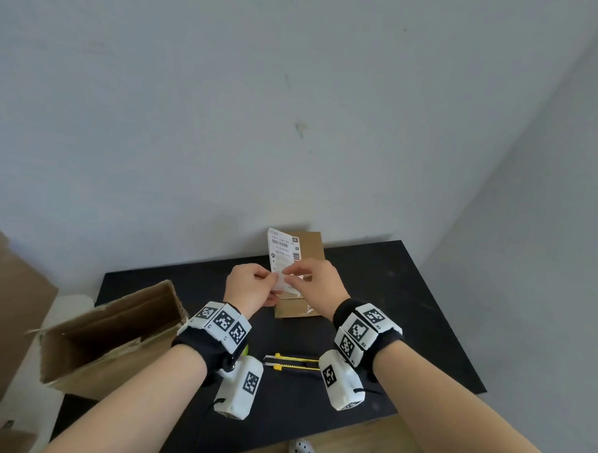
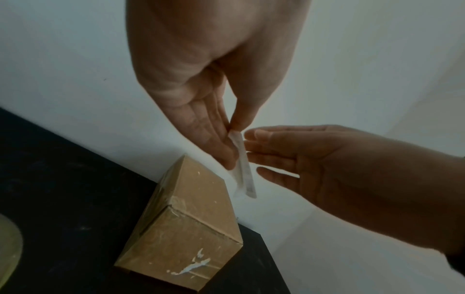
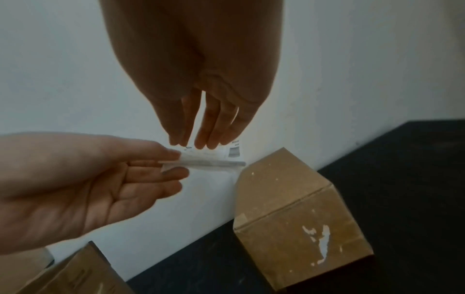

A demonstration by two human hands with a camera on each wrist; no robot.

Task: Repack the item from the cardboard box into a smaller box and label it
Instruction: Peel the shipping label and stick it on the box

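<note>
A white shipping label [image 1: 284, 249] with barcodes is held upright over a small closed cardboard box [image 1: 295, 311] near the back of the black table [image 1: 406, 316]. My left hand [image 1: 269, 281] pinches the label's lower left edge between thumb and fingers; the left wrist view shows the label [image 2: 242, 169] edge-on under that pinch [image 2: 232, 127]. My right hand [image 1: 297, 270] meets it from the right, thumb and fingertips on the same lower part of the label [image 3: 211, 159]. The small box [image 3: 297, 218] has torn white scraps on its near face.
A large open cardboard box [image 1: 115, 331] lies on its side at the table's left. A yellow utility knife [image 1: 291, 362] lies on the table between my wrists. More brown cardboard [image 1: 6, 299] stands at the far left. The wall rises directly behind the table.
</note>
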